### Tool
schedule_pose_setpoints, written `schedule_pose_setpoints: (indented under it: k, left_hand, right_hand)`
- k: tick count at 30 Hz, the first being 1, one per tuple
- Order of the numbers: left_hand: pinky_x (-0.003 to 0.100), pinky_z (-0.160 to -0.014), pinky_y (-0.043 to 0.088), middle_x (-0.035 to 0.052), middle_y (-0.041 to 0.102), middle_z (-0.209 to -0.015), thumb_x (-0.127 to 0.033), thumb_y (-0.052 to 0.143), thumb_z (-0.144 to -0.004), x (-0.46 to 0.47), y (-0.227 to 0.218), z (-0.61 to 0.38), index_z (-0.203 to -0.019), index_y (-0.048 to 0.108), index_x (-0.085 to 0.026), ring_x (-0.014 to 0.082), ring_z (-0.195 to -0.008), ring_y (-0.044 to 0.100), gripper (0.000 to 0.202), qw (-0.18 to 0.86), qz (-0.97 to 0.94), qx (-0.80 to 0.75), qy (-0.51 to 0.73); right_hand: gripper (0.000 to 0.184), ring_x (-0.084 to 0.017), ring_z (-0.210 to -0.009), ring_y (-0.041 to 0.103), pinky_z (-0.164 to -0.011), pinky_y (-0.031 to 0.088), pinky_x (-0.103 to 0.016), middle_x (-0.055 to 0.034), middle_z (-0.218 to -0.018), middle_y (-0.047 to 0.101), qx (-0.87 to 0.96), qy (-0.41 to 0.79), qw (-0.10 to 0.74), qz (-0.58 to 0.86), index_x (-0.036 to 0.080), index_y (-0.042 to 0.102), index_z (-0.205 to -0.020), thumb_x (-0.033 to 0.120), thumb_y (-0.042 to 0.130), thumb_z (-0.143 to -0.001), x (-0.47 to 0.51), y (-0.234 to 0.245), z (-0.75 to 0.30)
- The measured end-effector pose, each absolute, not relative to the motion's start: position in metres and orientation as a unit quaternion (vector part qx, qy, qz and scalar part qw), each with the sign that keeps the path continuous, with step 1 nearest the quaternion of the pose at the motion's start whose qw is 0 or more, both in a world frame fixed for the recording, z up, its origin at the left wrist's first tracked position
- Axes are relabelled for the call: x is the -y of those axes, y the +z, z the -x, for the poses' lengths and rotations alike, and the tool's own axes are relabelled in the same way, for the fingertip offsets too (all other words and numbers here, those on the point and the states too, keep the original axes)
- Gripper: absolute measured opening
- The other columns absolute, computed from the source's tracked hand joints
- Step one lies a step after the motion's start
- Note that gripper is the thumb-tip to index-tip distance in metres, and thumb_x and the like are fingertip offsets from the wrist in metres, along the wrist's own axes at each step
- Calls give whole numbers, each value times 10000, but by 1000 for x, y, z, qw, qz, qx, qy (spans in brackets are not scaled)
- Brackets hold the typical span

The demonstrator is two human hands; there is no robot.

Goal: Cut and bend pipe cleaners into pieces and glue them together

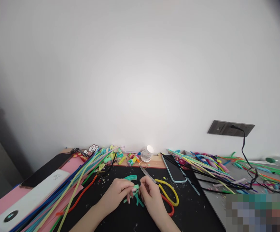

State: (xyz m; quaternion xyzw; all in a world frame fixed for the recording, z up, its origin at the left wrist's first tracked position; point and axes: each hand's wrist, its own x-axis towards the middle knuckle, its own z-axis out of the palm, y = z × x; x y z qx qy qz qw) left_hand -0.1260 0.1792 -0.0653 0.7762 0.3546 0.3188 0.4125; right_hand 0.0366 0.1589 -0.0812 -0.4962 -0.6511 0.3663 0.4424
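My left hand (pixel 117 192) and my right hand (pixel 152 196) meet over the black mat (pixel 120 219). Both pinch a small bundle of green pipe cleaners (pixel 136 186) between thumb and fingertips. A teal-green loop (pixel 130 177) of it rises behind the left fingers, and short strands (pixel 138 199) hang below. The fingers hide how the pieces join. Just right of my right hand lie scissors with one yellow handle (pixel 173 190) and one red; their blades point away to the upper left, partly behind the right hand.
Long pipe cleaners (pixel 74 187) and a white device (pixel 31 201) lie on the left. A paper cup (pixel 147 153) stands at the back near small colourful pieces (pixel 131 161). A phone (pixel 175 169) lies right of it. More pipe cleaners (pixel 205 167) and a black cable (pixel 243 145) are farther right.
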Motion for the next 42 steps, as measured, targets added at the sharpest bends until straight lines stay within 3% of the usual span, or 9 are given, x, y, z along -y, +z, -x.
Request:
schedule_pose_setpoints:
  k: [14,29,42]
  left_hand:
    - [194,-511,382,-5,558,-564,-325,381,-854,-181,-70,125,-568,573,-145,115,-469,559,389,423,-770,-355,321]
    - [191,-467,362,13,588,-559,-347,456,-810,-182,-75,126,-616,619,-131,154,-539,607,333,510,-724,-352,304]
    - [191,-479,398,33,630,-581,-337,472,-800,-182,-74,125,-665,647,-109,148,-548,599,317,517,-705,-368,316]
  right_hand:
    - [241,-112,-534,408,-514,279,-219,32,-566,439,726,242,406,500,191,397,-618,210,369,-858,-158,-74,-42]
    - [312,-70,-409,318,-415,235,-190,67,-471,365,648,411,435,471,189,373,-583,320,369,-866,-160,-81,-40]
    - [295,-69,-433,316,-420,236,-188,63,-488,381,634,424,440,474,188,370,-600,312,371,-868,-162,-86,-39]
